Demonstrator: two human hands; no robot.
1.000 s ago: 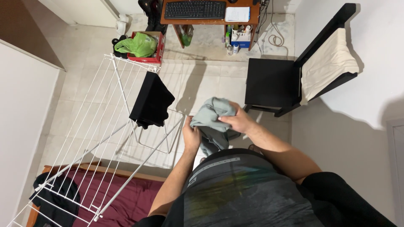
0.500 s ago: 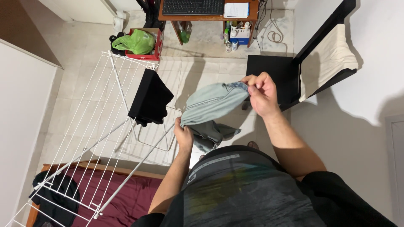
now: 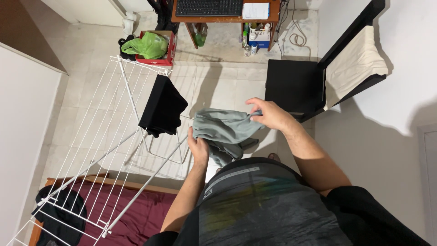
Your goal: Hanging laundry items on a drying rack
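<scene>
Both of my hands hold a grey-green garment (image 3: pixel 225 129) stretched in front of my waist. My left hand (image 3: pixel 198 148) grips its lower left edge, and my right hand (image 3: pixel 267 114) pinches its upper right corner. Part of the cloth hangs down in folds between them. Just left of the garment stands a white wire drying rack (image 3: pixel 102 136). A black garment (image 3: pixel 163 107) is draped over the rack's right side, close to my left hand.
A black chair (image 3: pixel 296 84) with a cream cloth (image 3: pixel 357 66) over its back stands at the right. A wooden desk (image 3: pixel 223 13) with a keyboard is at the far side, a red box with a green bag (image 3: pixel 152 45) beside it. A maroon bed with dark clothing (image 3: pixel 61 212) lies at the lower left.
My right hand has come down and left from near the chair, and the garment now hangs lower and flatter. A second ago both hands held it bunched at my waist.
</scene>
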